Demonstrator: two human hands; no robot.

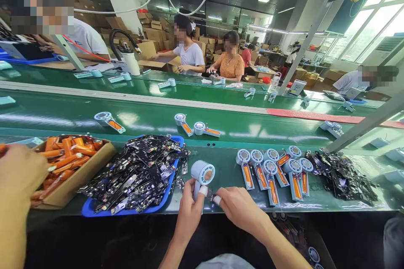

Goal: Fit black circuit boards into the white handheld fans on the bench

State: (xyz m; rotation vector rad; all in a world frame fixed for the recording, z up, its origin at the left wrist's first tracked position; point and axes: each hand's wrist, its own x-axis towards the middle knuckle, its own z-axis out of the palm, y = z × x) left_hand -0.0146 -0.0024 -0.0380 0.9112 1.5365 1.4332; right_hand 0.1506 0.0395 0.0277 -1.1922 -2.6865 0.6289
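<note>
My left hand (pixel 190 208) is closed round the handle of a light-blue handheld fan housing (pixel 202 172), whose round head points up and has a copper-coloured centre. Close by on the right, my right hand (pixel 241 209) pinches at something small and dark beside the handle; the fingers hide most of it. White covers wrap some fingertips on both hands. Just left of the housing lies a blue tray (pixel 170 189) heaped with black circuit boards (pixel 135 172). On the right stand several similar fan housings (pixel 270 168) with orange batteries in their open handles.
A cardboard box (pixel 63 193) of orange batteries (pixel 67 151) sits at left, with another person's hand (pixel 23 170) over it. More circuit boards (pixel 344 176) are piled at right. Fan parts (pixel 199 128) lie on the green belt (pixel 151 111). A slanted metal post (pixel 362 122) rises at right.
</note>
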